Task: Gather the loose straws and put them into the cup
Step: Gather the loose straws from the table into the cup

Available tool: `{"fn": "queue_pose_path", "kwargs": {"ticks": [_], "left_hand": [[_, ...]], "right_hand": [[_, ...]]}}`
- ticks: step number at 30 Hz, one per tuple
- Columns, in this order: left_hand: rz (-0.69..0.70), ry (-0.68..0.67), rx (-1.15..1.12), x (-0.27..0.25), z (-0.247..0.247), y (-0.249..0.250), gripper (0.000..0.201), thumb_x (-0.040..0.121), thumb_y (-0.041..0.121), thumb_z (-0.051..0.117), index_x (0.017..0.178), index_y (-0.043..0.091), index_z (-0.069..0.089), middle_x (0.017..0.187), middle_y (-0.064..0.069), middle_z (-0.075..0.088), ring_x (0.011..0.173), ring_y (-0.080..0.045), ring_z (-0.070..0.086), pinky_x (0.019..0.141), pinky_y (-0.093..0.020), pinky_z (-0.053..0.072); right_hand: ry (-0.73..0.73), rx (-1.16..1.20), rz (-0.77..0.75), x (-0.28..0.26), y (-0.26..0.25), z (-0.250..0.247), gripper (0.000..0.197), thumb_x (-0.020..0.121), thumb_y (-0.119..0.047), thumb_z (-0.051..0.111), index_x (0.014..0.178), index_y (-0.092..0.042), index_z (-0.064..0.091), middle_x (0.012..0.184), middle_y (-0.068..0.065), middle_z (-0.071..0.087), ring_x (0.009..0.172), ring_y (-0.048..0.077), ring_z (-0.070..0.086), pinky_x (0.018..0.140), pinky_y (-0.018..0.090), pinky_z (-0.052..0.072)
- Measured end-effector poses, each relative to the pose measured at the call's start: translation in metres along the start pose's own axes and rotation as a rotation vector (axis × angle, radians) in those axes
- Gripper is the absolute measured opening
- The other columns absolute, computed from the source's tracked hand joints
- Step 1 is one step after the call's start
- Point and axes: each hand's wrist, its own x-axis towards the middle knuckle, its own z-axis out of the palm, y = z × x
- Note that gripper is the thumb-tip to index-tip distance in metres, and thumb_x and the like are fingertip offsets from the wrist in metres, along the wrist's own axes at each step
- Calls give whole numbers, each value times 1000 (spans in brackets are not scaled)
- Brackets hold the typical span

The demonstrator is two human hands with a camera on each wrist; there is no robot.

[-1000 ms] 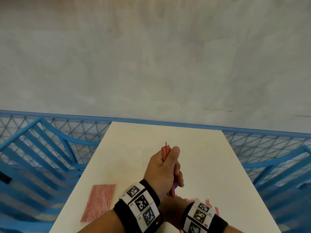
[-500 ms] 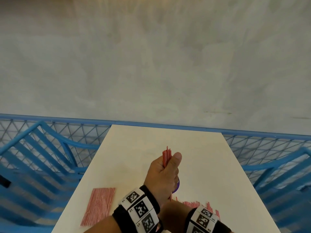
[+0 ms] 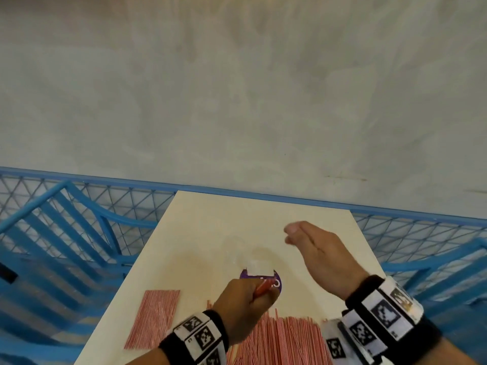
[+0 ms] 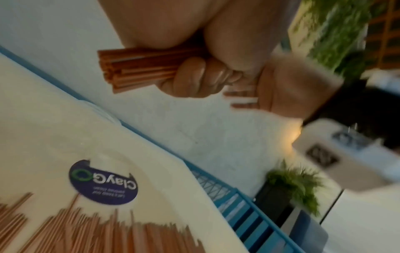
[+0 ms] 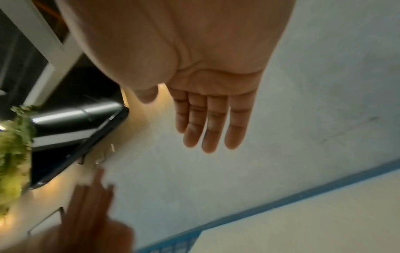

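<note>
Gripping straw bundle [image 4: 138,70]: left hand [image 3: 243,306] | right hand [image 5: 194,68]: fingers straight, empty | sticker [image 4: 103,183]: "ClayGo"

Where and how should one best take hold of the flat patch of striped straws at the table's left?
Probably at mid-length, from above: the flat patch of red-and-white striped straws lies side by side on the cream table, so squeeze across them.

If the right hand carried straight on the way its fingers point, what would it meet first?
Likely nothing near: the right hand is open and empty, fingers aimed over bare table toward the grey wall. Depth is unclear.
</note>
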Motion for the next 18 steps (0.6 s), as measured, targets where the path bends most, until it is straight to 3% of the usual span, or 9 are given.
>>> {"fn": "queue_pose_path", "kwargs": {"ticks": [3,5,7,10,11,13,14,16,18], "left_hand": [[33,-53,-16,-3,10,-1,35,95,34,51,63,22,49,57,2,47,51,-5,37,53,-23,36],[35,-35,0,1,14,1,12,91,14,56,86,7,64,80,-15,65,66,-13,54,70,-31,50],[29,-23,-1,4,16,-2,13,92,14,54,91,6,64,86,-13,67,74,-18,60,78,-33,54],[41,-46,-46,4,13,0,19,94,20,54,79,12,62,72,-6,62,65,-13,55,68,-28,50],[75,-37,-32,5,13,0,12,92,14,57,91,4,65,85,-16,66,76,-20,59,77,-29,49],[114,-17,-12,9,17,-7,33,87,0,57,120,-9,56,120,-25,61,105,-24,51,93,-22,40],[127,-20,-9,11,20,-10,33,88,0,57,119,-10,56,118,-25,62,103,-24,52,91,-20,39],[65,-105,-49,18,22,-18,18,92,15,57,89,0,65,74,-13,63,65,-18,56,70,-20,44],[-51,-110,-61,32,17,-29,31,94,31,54,69,13,59,57,3,49,49,-8,42,56,-21,39]], "right_hand": [[-215,20,-17,-11,-14,27,58,89,-64,21,133,-33,42,134,-17,49,123,-3,43,106,25,34],[-393,-39,17,-17,-10,50,56,93,-60,17,141,-35,30,147,-16,34,135,1,28,118,35,18],[-416,-60,55,-16,-6,57,53,95,-56,16,143,-35,26,150,-17,30,139,1,22,120,39,5],[-334,-17,64,-9,-5,55,52,95,-55,17,141,-36,28,147,-18,34,136,-1,26,120,39,11],[-362,-16,58,-8,-3,57,50,96,-54,18,141,-35,29,147,-18,34,136,-1,26,120,38,8],[-430,-42,45,-9,-2,64,49,97,-52,18,141,-34,30,147,-19,34,137,-2,22,120,36,1],[-435,-46,48,-8,1,65,50,97,-53,17,141,-34,30,147,-19,34,137,-2,22,120,36,0],[-403,-24,77,-2,14,61,55,94,-59,15,140,-35,32,145,-19,37,134,-2,27,120,35,6],[-307,34,125,1,25,50,58,90,-64,16,135,-34,40,138,-18,45,127,-5,37,116,29,22]]}}
